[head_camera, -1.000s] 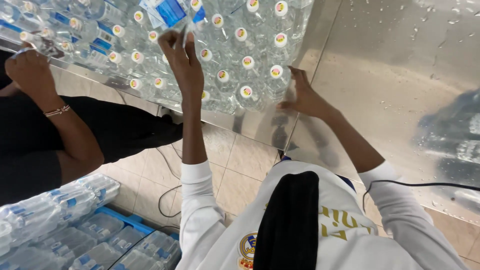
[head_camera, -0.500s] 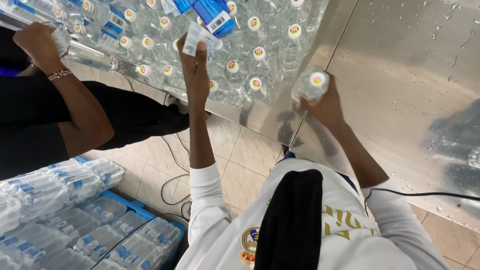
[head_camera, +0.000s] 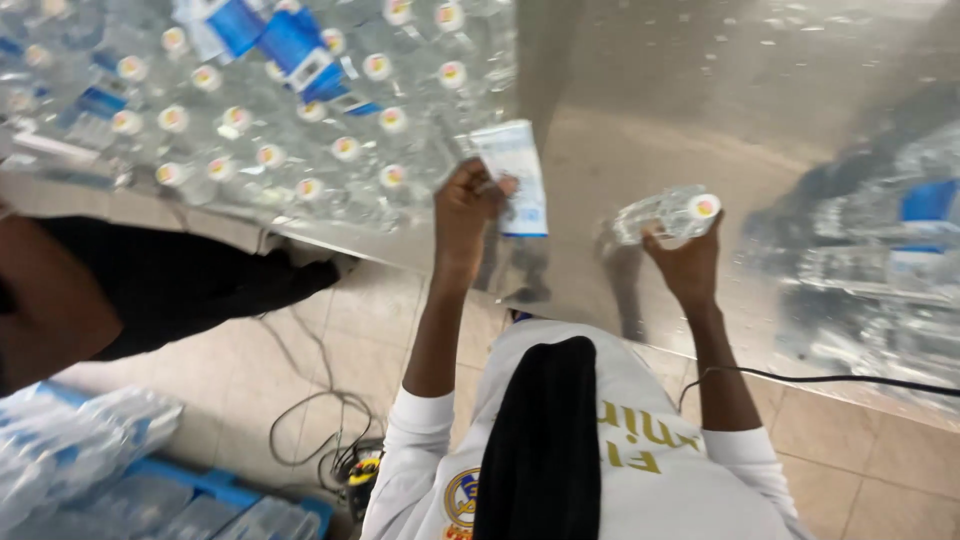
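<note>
Our left hand (head_camera: 465, 205) is pinched shut on a white and blue paper label (head_camera: 515, 175), held up above the steel worktop (head_camera: 640, 110). Half a second ago that hand was stretched toward twelve o'clock, over the packed clear water bottles (head_camera: 300, 130); now we have drawn it back and out toward one o'clock, clear of the cluster.

Our right hand (head_camera: 688, 255) is closed around a single clear water bottle (head_camera: 660, 213), lying nearly on its side with the white cap pointing to three o'clock. A second ago this hand was only resting at the edge of the group with nothing in it; since then it has lifted one bottle out and carried it over the bare wet steel, well apart from the rest. So label and bottle now sit side by side in our two hands, near each other but not touching.

At nine o'clock a co-worker's arm (head_camera: 50, 300) shows, blurred. At seven o'clock wrapped bottle packs (head_camera: 80, 440) rest on a blue crate (head_camera: 200, 480), and a black cable (head_camera: 310, 410) trails over the tiled floor (head_camera: 240, 370).
</note>
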